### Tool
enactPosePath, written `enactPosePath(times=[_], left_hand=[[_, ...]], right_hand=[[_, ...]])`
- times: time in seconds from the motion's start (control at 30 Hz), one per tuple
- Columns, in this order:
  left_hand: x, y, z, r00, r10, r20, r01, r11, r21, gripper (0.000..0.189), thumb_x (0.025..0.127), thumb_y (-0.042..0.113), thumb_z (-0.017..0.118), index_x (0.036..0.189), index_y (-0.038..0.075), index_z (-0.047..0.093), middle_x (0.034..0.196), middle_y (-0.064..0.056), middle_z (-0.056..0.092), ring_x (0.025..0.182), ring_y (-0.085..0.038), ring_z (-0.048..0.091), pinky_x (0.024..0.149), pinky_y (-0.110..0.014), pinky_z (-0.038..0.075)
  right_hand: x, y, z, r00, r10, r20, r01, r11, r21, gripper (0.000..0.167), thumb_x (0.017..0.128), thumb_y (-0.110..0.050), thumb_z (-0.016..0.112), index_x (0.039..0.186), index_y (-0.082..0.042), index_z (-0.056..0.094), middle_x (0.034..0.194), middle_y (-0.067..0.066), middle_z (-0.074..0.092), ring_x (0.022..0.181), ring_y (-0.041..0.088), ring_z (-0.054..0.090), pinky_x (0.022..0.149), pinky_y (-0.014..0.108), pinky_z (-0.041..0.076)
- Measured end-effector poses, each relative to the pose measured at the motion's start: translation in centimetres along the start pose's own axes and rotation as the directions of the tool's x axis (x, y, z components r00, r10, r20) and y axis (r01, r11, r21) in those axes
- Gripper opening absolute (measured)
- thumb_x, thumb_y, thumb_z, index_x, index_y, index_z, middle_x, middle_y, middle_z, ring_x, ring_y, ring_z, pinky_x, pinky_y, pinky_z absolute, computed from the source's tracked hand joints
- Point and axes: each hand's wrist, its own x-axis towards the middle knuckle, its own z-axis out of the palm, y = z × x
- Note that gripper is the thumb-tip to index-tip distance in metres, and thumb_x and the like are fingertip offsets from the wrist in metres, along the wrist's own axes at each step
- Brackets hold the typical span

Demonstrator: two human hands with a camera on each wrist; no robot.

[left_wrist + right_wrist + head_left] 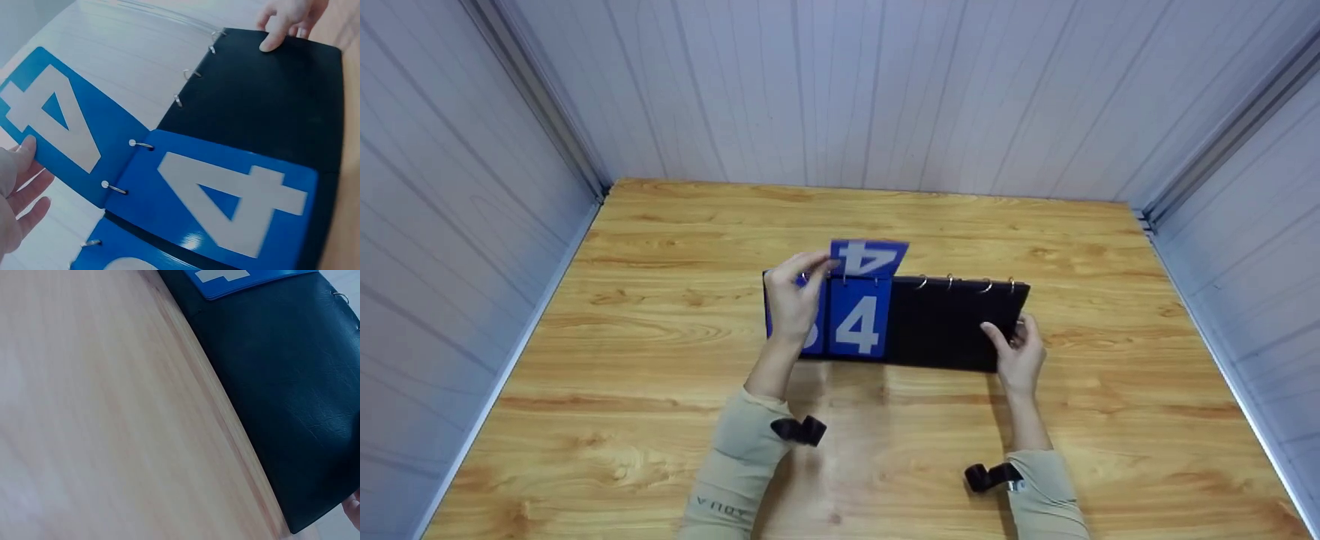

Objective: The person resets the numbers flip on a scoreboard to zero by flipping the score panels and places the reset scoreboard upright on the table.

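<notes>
A black flip scoreboard [945, 322] with metal rings along its top edge stands tilted on the table. My left hand [795, 300] pinches the edge of a blue number card [67, 118], which is folded up over the rings and shows an upside-down 4. Below it another blue card [859, 319] lies against the board with a white 4. One more blue card [126, 256] sits to its left, its digit partly hidden by my left hand. At the bare right end, my right hand [1021, 356] grips the board, thumb on the front and fingers behind.
The board stands near the middle of a wood-grain table [660, 322]. Pale panelled walls [840, 97] enclose the back and both sides. Black wrist-camera straps [802, 430] sit on both sleeves.
</notes>
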Motion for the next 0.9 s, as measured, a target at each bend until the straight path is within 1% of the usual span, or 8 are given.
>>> enactPosePath(times=[0.1,0.17,0.3,0.43,0.53,0.67,0.77,0.9], left_hand=[[1.2,0.2,0.4,0.999,-0.026,0.022,0.025,0.999,0.046,0.004,0.094,-0.012,0.075,0.094,-0.015,0.078,0.089,-0.026,0.079,0.077,-0.029,0.074,0.075,-0.02,0.057],[1.7,0.2,0.7,0.998,-0.055,0.034,0.052,0.996,0.072,0.007,0.096,-0.009,0.074,0.096,-0.014,0.078,0.091,-0.026,0.08,0.078,-0.034,0.072,0.075,-0.02,0.055],[2.6,0.0,1.4,0.992,-0.118,0.047,0.112,0.988,0.109,0.01,0.1,-0.006,0.072,0.101,-0.014,0.078,0.093,-0.027,0.079,0.08,-0.035,0.07,0.075,-0.02,0.052],[3.8,-0.8,2.2,0.984,-0.169,0.057,0.16,0.978,0.136,0.013,0.101,-0.004,0.072,0.104,-0.014,0.078,0.096,-0.028,0.079,0.082,-0.036,0.07,0.075,-0.021,0.052],[4.5,-1.4,2.6,0.971,-0.222,0.083,0.206,0.964,0.169,0.015,0.103,-0.001,0.071,0.108,-0.013,0.078,0.1,-0.027,0.079,0.086,-0.036,0.072,0.077,-0.023,0.055],[5.1,-2.0,3.0,0.948,-0.294,0.125,0.259,0.937,0.234,0.02,0.105,0.003,0.07,0.116,-0.012,0.078,0.106,-0.026,0.08,0.092,-0.035,0.074,0.081,-0.033,0.061],[5.1,-2.4,3.2,0.938,-0.318,0.141,0.269,0.92,0.286,0.023,0.106,0.005,0.069,0.121,-0.011,0.076,0.106,-0.026,0.08,0.092,-0.035,0.075,0.082,-0.037,0.062],[4.8,-2.7,3.2,0.938,-0.312,0.15,0.245,0.905,0.347,0.025,0.106,0.007,0.07,0.122,-0.011,0.076,0.102,-0.025,0.079,0.09,-0.036,0.076,0.081,-0.042,0.063]], right_hand=[[0.0,0.0,0.0,1.0,0.001,0.0,-0.001,1.0,-0.021,0.033,0.09,0.007,0.084,0.113,0.015,0.062,0.082,-0.013,0.069,0.073,-0.011,0.059,0.071,0.008,0.046],[0.0,0.0,0.0,1.0,0.0,0.001,0.0,1.0,-0.027,0.033,0.09,0.008,0.084,0.113,0.016,0.062,0.083,-0.01,0.07,0.074,-0.011,0.059,0.072,0.008,0.047],[0.1,-0.1,-0.1,1.0,-0.003,-0.001,0.003,1.0,-0.026,0.033,0.09,0.008,0.084,0.113,0.016,0.062,0.084,-0.006,0.072,0.074,-0.011,0.06,0.072,0.008,0.048],[0.1,-0.2,-0.1,1.0,-0.002,0.002,0.002,0.999,-0.032,0.033,0.091,0.006,0.084,0.114,0.016,0.062,0.086,-0.001,0.074,0.075,-0.011,0.06,0.071,0.009,0.048],[0.1,-0.2,-0.2,1.0,0.003,0.007,-0.003,1.0,-0.028,0.033,0.091,0.005,0.084,0.114,0.015,0.062,0.087,0.0,0.075,0.075,-0.011,0.06,0.071,0.009,0.048],[0.2,-0.2,-0.2,1.0,0.003,0.01,-0.003,1.0,-0.016,0.033,0.091,0.006,0.084,0.114,0.016,0.062,0.086,-0.004,0.073,0.075,-0.01,0.061,0.071,0.009,0.049],[0.2,-0.2,-0.2,1.0,0.003,0.008,-0.003,1.0,-0.019,0.034,0.091,0.006,0.084,0.114,0.015,0.062,0.085,-0.008,0.071,0.075,-0.01,0.06,0.071,0.009,0.048],[0.2,-0.1,-0.3,1.0,0.003,0.006,-0.003,1.0,-0.026,0.034,0.09,0.005,0.084,0.114,0.015,0.062,0.085,-0.01,0.07,0.076,-0.011,0.06,0.072,0.009,0.048]])
